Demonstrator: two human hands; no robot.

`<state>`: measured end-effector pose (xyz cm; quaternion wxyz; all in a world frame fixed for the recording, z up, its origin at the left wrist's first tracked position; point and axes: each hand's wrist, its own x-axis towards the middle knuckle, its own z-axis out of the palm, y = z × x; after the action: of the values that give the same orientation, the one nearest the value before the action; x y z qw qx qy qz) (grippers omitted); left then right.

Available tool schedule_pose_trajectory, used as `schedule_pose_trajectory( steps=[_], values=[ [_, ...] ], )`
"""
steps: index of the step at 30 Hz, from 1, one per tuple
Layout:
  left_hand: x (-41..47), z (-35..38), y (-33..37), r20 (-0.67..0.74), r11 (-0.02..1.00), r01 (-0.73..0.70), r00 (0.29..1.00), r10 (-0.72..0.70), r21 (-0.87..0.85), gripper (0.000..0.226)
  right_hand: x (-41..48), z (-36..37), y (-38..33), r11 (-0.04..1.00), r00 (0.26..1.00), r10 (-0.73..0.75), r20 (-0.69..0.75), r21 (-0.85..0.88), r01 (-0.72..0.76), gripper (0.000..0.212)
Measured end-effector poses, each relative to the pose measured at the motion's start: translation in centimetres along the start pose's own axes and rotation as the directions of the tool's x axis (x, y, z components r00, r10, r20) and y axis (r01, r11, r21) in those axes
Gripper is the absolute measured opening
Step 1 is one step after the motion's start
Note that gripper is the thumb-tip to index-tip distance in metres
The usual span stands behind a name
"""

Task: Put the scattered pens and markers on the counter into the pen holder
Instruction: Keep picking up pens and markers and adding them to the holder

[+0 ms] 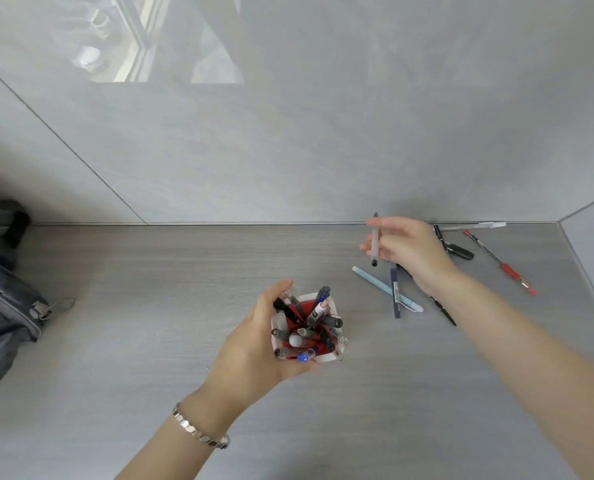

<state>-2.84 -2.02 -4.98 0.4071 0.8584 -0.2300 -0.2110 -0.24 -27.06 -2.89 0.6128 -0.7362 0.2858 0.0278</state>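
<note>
Your left hand (254,344) cups the nearly full pen holder (307,327) at the worktop's (150,271) near centre. Your right hand (406,251) pinches a grey pen (374,239) above it, far right. About six pens (392,292) remain scattered there. A bag (1,289) sits far left, clear.

bag (1,299): cut by left edge | black pen (444,311): partly behind right forearm

Likely a home: tiled wall (288,150), wood-grain counter (150,289), bag (1,299).
</note>
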Motion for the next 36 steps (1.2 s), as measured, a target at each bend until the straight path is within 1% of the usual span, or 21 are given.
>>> schedule_pose_trajectory(
  steps=[2,4,6,7,8,10,12,14,16,20,22,25,27,28,29,30,31,32,33,35,36],
  values=[
    [0.0,0.0,0.1,-0.001,1.0,0.006,1.0,-0.006,0.008,0.094,-2.1,-3.2,-0.1,0.996,0.999,-0.033,-0.001,-0.086,0.033,0.028],
    [0.1,0.0,0.2,-0.001,1.0,0.014,1.0,-0.014,0.011,0.093,-3.7,-5.2,-0.2,0.96,0.997,-0.055,-0.062,-0.279,0.036,0.008],
    [0.1,-0.1,0.4,0.0,1.0,0.017,1.0,-0.017,0.01,0.091,-4.0,-6.2,0.7,0.83,0.995,-0.04,-0.09,-0.557,-0.017,0.032],
    [0.0,-0.1,0.5,0.002,1.0,0.018,1.0,-0.018,0.005,0.09,-3.9,-6.2,1.4,0.767,0.997,-0.005,-0.073,-0.641,-0.043,0.042],
    [0.0,-0.2,0.6,0.005,1.0,0.018,1.0,-0.018,0.0,0.09,-3.6,-5.9,2.0,0.748,0.998,0.038,-0.059,-0.661,-0.068,0.045],
    [-0.1,-0.2,0.9,0.012,1.0,0.027,1.0,-0.027,-0.004,0.089,-2.2,-4.8,3.5,0.781,0.994,0.101,-0.049,-0.614,-0.11,0.04],
    [-0.1,-0.3,1.1,0.015,0.999,0.036,0.999,-0.036,-0.01,0.09,-0.5,-3.2,4.6,0.767,0.988,0.083,-0.128,-0.625,-0.146,0.032],
    [-0.2,-0.2,1.2,0.016,0.999,0.039,0.999,-0.039,-0.014,0.092,0.8,-1.7,5.2,0.727,0.971,0.017,-0.237,-0.664,-0.174,0.028],
    [-0.4,-0.1,1.4,0.012,0.999,0.046,0.999,-0.046,-0.027,0.093,1.1,-0.2,5.3,0.708,0.956,0.006,-0.292,-0.674,-0.21,0.024],
    [-0.8,0.3,1.9,-0.022,0.997,0.05,0.998,-0.052,-0.051,0.09,1.5,1.3,5.5,0.692,0.961,0.048,-0.274,-0.684,-0.23,0.03],
    [-0.7,0.8,2.0,-0.056,0.999,0.022,0.998,-0.024,-0.03,0.096,1.3,1.3,5.5,0.713,0.964,0.056,-0.261,-0.666,-0.222,0.026],
    [-0.1,1.3,2.8,-0.132,0.997,-0.04,0.99,0.048,0.063,0.107,0.1,0.8,4.8,0.799,0.98,-0.022,-0.2,-0.593,-0.103,0.014],
    [0.5,1.5,3.4,-0.171,0.987,-0.07,0.981,0.095,0.146,0.099,-1.3,0.3,3.6,0.871,0.979,-0.092,-0.181,-0.491,-0.009,0.009],
    [0.8,1.5,3.6,-0.19,0.981,-0.089,0.974,0.122,0.17,0.091,-2.2,-0.1,2.9,0.924,0.978,-0.11,-0.18,-0.381,0.033,0.008],
    [1.1,1.4,3.8,-0.2,0.982,-0.095,0.971,0.127,0.163,0.079,-3.4,-0.3,2.1,0.977,0.98,-0.108,-0.169,-0.199,0.073,0.008],
    [1.3,1.2,3.9,-0.202,0.988,-0.088,0.973,0.112,0.125,0.066,-4.7,-0.6,1.2,0.993,0.985,-0.107,-0.133,0.035,0.112,0.016],
    [1.5,1.0,4.0,-0.196,0.994,-0.074,0.977,0.088,0.077,0.054,-6.0,-0.7,0.6,0.953,0.988,-0.124,-0.088,0.266,0.143,0.025],
    [1.7,0.9,3.9,-0.195,0.997,-0.063,0.978,0.068,0.035,0.042,-7.2,-0.8,0.2,0.883,0.986,-0.153,-0.064,0.438,0.166,0.032],
    [1.8,0.8,3.8,-0.201,0.999,-0.051,0.978,0.051,0.006,0.033,-8.3,-0.7,0.0,0.823,0.982,-0.18,-0.06,0.538,0.184,0.034],
    [1.9,0.7,3.5,-0.212,0.999,-0.043,0.977,0.036,-0.027,0.022,-9.6,0.4,0.0,0.763,0.971,-0.217,-0.099,0.603,0.232,0.034],
    [2.0,0.8,3.5,-0.218,0.998,-0.045,0.975,0.035,-0.04,0.02,-10.0,1.4,0.2,0.757,0.966,-0.224,-0.129,0.602,0.256,0.034]
  ],
)
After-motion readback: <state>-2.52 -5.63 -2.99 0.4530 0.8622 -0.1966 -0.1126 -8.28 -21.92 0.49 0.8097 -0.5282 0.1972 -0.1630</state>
